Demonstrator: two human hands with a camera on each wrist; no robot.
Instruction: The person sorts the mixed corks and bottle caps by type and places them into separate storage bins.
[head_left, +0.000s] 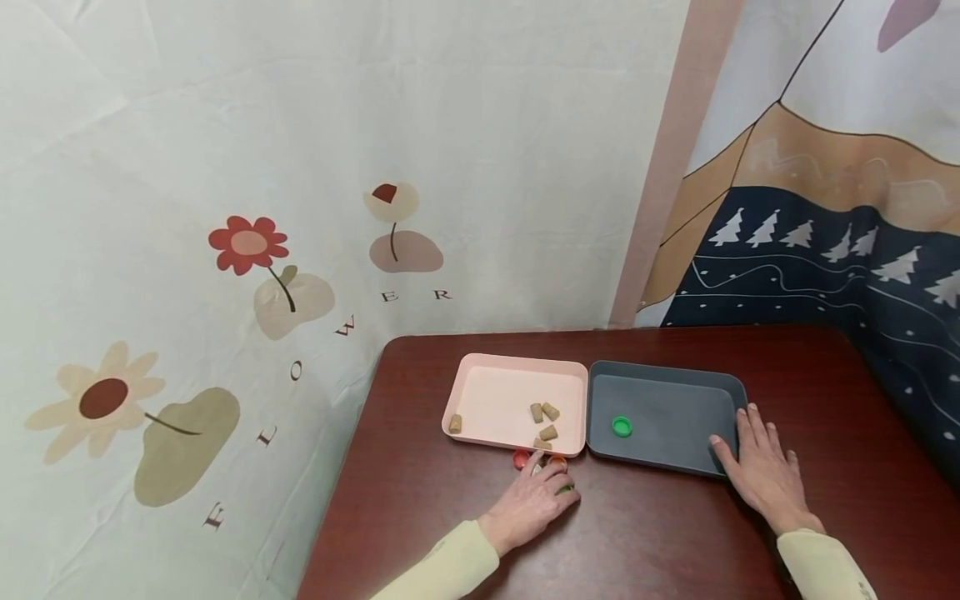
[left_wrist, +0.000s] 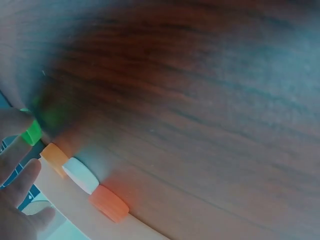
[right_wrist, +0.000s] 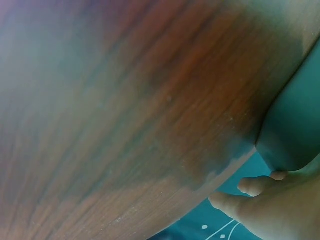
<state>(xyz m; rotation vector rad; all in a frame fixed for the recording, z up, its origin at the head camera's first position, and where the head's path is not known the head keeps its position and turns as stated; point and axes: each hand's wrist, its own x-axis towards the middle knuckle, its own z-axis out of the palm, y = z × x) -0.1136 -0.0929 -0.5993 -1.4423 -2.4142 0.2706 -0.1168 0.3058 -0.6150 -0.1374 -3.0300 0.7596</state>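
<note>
In the head view my left hand (head_left: 528, 508) is over the table just in front of the pink tray (head_left: 495, 364), its thumb and a finger pinching a green bottle cap (left_wrist: 33, 133). Beside it, along that tray's near edge, an orange cap (left_wrist: 55, 157), a white cap (left_wrist: 81, 175) and a red cap (left_wrist: 109, 203) stand in a row. Another green cap (head_left: 622, 427) lies inside the dark grey tray (head_left: 667, 379). My right hand (head_left: 765, 471) rests at that tray's right edge, fingers extended along the rim and thumb over its near right corner.
Several tan cork-like pieces (head_left: 549, 432) lie in the pink tray, mostly near its right front, with one piece (head_left: 456, 424) at the left front corner. Both trays stand side by side on the dark red wooden table (head_left: 637, 533). Printed curtains hang behind.
</note>
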